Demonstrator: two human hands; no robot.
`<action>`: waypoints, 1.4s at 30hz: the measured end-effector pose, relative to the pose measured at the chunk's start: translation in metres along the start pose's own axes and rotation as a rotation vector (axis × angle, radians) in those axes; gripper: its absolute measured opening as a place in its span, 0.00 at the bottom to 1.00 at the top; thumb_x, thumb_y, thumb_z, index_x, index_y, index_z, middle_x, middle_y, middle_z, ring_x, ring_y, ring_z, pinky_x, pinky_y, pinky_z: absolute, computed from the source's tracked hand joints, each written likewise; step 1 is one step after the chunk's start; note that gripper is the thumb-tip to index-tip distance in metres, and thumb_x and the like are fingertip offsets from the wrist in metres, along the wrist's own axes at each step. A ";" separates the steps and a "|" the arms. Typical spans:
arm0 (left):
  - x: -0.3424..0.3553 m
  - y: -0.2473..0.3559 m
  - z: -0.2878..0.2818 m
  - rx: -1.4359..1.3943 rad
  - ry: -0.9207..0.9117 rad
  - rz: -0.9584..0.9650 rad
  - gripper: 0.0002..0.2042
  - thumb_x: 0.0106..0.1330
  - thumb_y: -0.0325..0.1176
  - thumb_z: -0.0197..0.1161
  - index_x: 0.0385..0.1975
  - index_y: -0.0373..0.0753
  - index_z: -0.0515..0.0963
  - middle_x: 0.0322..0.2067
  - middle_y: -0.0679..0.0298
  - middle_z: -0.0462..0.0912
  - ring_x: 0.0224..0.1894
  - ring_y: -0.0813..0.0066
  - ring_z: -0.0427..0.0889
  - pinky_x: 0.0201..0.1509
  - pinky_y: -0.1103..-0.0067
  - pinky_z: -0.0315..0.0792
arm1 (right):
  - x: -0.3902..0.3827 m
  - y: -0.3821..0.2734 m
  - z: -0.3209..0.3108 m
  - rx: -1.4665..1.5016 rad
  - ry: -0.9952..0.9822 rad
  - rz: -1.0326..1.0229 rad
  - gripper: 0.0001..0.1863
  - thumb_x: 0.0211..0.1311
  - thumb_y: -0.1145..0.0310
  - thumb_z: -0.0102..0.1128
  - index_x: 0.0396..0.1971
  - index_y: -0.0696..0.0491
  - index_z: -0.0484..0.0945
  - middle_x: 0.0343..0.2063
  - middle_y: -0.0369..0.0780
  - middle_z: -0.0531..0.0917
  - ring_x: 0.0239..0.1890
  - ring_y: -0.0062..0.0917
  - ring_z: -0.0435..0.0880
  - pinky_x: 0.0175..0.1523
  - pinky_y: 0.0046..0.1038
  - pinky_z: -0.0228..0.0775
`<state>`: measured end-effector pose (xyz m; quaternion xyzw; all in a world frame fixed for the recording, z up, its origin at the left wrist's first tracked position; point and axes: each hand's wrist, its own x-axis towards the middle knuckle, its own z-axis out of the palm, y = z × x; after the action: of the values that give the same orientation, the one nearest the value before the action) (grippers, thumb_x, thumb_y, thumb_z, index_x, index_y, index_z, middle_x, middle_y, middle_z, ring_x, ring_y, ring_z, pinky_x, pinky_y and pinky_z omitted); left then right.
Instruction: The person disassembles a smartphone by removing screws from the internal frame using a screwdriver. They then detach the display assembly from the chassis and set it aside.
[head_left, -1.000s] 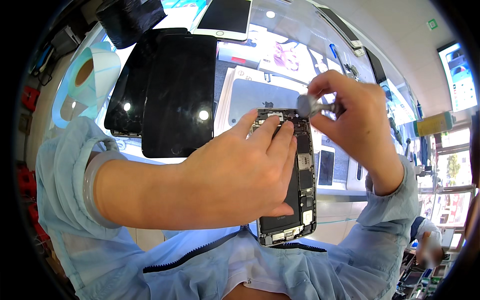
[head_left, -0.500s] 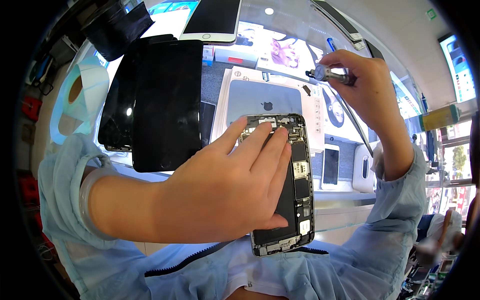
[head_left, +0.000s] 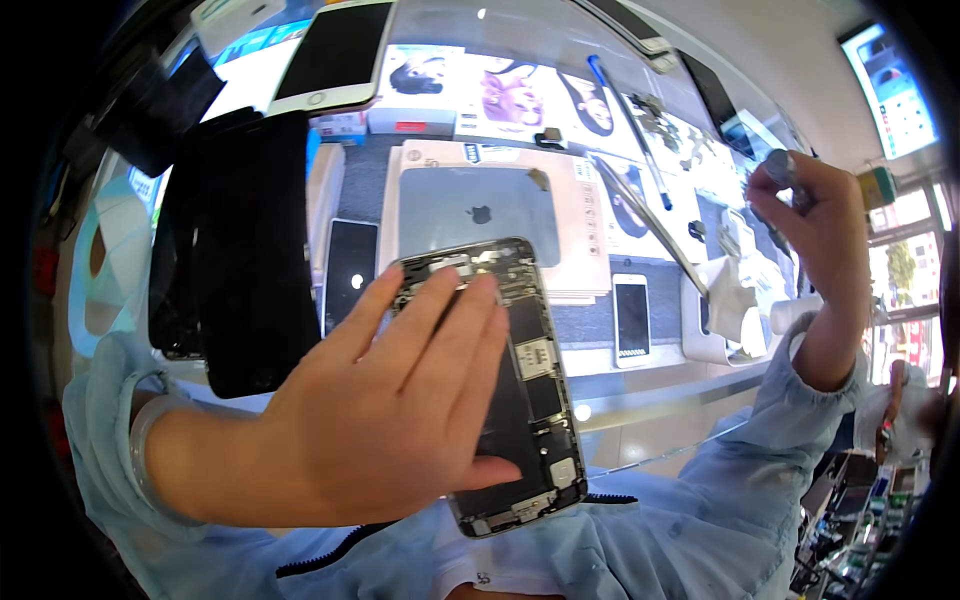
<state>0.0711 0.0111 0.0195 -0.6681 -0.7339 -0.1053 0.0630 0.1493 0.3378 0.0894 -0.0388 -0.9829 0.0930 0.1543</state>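
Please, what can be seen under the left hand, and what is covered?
An opened phone. Its right side and bottom end show, with part of the dark battery. The left hand covers the rest, so I cannot see it.

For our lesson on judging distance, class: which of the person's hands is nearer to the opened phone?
Left. The left hand lies spread across the opened phone, touching it; the right hand is apart, off to its right, gripping a grey tool.

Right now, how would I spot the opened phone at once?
Find the large, pale, grey-panelled box near mid-view. Below it, the left hand partly covers the opened phone. Unlike the small white phone rightward, it shows bare inner parts.
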 end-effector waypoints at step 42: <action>-0.005 -0.001 0.005 0.034 0.076 0.014 0.36 0.51 0.57 0.62 0.44 0.22 0.76 0.49 0.41 0.76 0.52 0.46 0.78 0.56 0.58 0.71 | 0.017 -0.080 0.075 0.343 -0.044 -0.627 0.15 0.37 0.84 0.65 0.31 0.56 0.80 0.28 0.39 0.84 0.27 0.29 0.84 0.29 0.23 0.75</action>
<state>0.0705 0.0072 0.0137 -0.6677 -0.7279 -0.1177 0.1027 0.1058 0.2483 0.0401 0.2930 -0.9202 0.2058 0.1584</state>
